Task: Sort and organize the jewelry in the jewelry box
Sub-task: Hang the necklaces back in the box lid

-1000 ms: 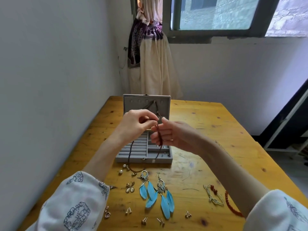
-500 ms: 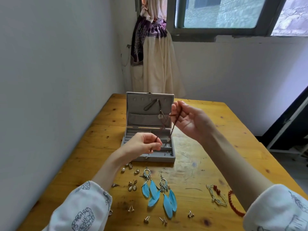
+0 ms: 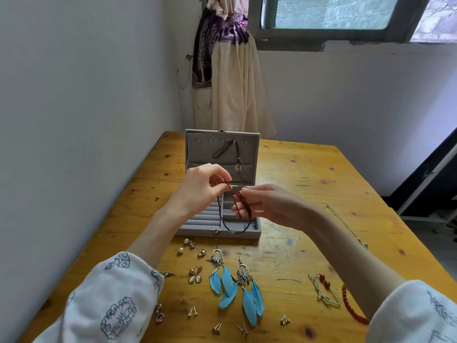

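Note:
An open grey jewelry box stands at the middle of the wooden table, lid upright with a necklace hanging inside it. Above the box, my left hand and my right hand both pinch a dark red beaded necklace. Its loop is wound over my right fingers and droops down into the box's right compartment. Blue feather earrings lie in front of the box.
Loose studs and small earrings are scattered near the table's front edge. A corded bracelet and a red bead bracelet lie at the right, a thin chain farther right. A wall runs close on the left.
My right hand has come down from beside the lid, my left hand has risen, and the two now meet over the box with the necklace bunched between them.

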